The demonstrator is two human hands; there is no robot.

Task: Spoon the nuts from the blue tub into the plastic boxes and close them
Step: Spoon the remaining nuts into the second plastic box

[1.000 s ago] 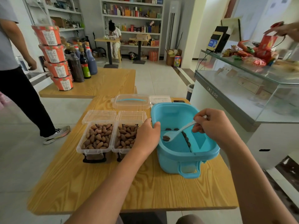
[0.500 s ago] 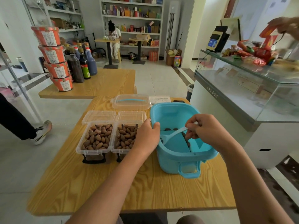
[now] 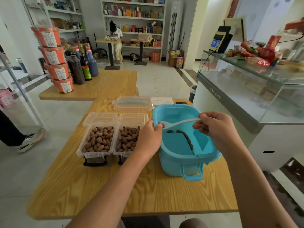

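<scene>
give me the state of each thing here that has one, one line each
blue tub: open, tilted, nearly empty, a few nuts left
spoon: lifted, one nut in the bowl
left box: open, full of nuts
right box: open, full of nuts
clear tub lid: off, lying behind
left hand: grips the tub rim
right hand: pinches the spoon handle

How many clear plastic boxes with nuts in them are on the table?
2, side by side left of the blue tub: the left box, and the right box, partly hidden by the left hand.
</scene>
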